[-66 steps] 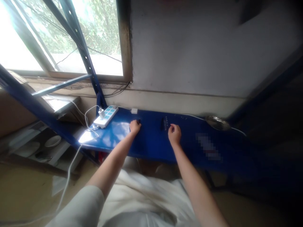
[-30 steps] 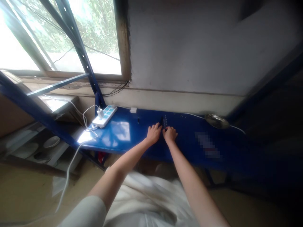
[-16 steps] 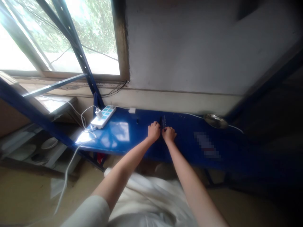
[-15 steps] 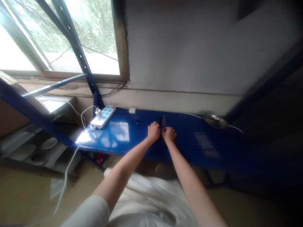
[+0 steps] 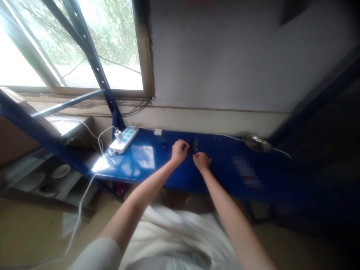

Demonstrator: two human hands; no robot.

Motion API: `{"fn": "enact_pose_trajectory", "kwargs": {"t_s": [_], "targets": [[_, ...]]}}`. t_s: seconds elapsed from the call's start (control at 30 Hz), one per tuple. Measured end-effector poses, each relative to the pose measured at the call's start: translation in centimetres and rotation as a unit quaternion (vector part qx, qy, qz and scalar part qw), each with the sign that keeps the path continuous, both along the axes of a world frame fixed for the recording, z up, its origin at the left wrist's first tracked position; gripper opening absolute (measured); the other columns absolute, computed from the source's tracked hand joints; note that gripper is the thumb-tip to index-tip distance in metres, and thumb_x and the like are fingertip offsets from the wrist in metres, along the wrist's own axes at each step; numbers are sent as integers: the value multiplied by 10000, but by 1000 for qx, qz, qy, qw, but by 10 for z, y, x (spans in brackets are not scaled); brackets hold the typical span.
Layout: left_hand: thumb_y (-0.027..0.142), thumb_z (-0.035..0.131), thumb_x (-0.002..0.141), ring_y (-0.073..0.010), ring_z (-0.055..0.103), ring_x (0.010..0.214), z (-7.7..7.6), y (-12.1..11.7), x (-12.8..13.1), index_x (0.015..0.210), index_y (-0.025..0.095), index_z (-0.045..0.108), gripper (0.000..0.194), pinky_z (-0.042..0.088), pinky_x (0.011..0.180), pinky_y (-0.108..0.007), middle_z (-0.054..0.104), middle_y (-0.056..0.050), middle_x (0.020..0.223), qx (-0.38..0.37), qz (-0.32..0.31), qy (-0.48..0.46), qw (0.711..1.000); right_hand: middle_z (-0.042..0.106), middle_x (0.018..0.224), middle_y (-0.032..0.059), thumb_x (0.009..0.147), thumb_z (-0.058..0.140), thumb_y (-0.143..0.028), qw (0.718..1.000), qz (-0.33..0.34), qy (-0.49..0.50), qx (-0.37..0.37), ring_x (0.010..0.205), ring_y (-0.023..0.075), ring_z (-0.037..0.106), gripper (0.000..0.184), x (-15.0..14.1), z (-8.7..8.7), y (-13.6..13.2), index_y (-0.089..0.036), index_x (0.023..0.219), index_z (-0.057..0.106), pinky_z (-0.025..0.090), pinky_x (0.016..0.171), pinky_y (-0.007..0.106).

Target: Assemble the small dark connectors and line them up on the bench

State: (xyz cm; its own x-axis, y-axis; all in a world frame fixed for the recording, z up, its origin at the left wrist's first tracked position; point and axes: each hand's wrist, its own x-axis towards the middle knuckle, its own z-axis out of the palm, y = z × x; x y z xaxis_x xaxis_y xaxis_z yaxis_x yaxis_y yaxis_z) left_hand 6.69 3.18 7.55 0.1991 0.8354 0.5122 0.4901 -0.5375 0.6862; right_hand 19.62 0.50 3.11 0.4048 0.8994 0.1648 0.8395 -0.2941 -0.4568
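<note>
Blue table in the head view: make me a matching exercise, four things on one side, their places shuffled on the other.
Things
1. Power strip
2. Shiny metal dish
3. Small black piece
4. Right hand

Places
A. On the blue table, between the white strip and the left hand
B. At the near end of the pale, see-through row
C. At the table's left end, a plug standing in it
D. Near the wall, on the right

Pairs: 1-C, 2-D, 3-A, 4-B
</note>
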Motion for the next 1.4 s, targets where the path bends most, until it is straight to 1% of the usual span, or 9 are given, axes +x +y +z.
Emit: {"fn": "enact_pose_trajectory", "kwargs": {"t_s": [0.13,0.3,0.53,0.7,0.87,1.0,1.1,1.3,1.4], "targets": [[141,538,757,-146,515,784,17,-2,-8,744,167,575,47,411,739,-267,581,-39,812,9,-11,5,1000,637,884,69,776,459,-262,999,32,0,35,820,193,569,197,-9,18,-4,-166,783,631,347,776,350],[130,540,753,-155,512,798,30,-2,-19,740,163,582,56,402,753,-278,588,-44,816,31,-8,21,999,638,853,52,771,469,-260,993,66,-12,94,824,183,557,174,-24,36,-8,-173,751,619,324,751,319],[131,549,751,-162,514,783,42,1,-35,730,168,583,54,406,727,-288,601,-37,802,54,-6,68,996,627,813,38,772,467,-247,986,95,-22,132,803,177,543,167,-32,45,-11,-167,717,603,292,719,305],[127,541,755,-162,521,773,48,6,-45,736,162,583,58,418,711,-284,609,-39,803,105,-27,84,991,619,813,44,769,467,-223,983,116,-58,131,789,172,534,155,-36,53,-12,-160,708,595,279,720,307],[190,473,819,-176,536,861,55,1,-52,927,165,593,163,426,782,-313,616,-63,924,159,-56,105,980,622,805,56,757,466,-205,980,126,-75,131,763,167,533,152,-41,63,-10,-156,695,597,290,722,306],[189,381,862,-183,530,908,54,-9,-57,1165,165,507,329,424,811,-327,600,-87,1001,178,-95,133,970,629,803,46,741,489,-240,982,125,-48,132,763,166,544,143,-44,68,-9,-167,681,596,313,718,299],[176,341,871,-181,528,894,50,-13,-60,1252,166,438,393,424,814,-331,602,-89,987,172,-106,140,969,629,783,23,726,509,-276,985,122,-14,123,740,158,553,136,-46,67,-8,-181,679,594,333,708,292],[141,300,868,-176,524,900,39,-11,-64,1189,171,519,390,434,793,-322,583,-100,1048,176,-121,151,965,626,769,15,700,528,-277,984,125,10,124,715,158,571,116,-45,67,-7,-182,681,591,362,694,295],[137,301,863,-175,521,897,36,-9,-65,1217,177,506,411,439,789,-322,579,-98,1061,177,-128,159,963,628,760,23,692,535,-277,982,125,21,137,707,163,576,112,-44,69,-7,-181,676,589,373,687,297]]}}
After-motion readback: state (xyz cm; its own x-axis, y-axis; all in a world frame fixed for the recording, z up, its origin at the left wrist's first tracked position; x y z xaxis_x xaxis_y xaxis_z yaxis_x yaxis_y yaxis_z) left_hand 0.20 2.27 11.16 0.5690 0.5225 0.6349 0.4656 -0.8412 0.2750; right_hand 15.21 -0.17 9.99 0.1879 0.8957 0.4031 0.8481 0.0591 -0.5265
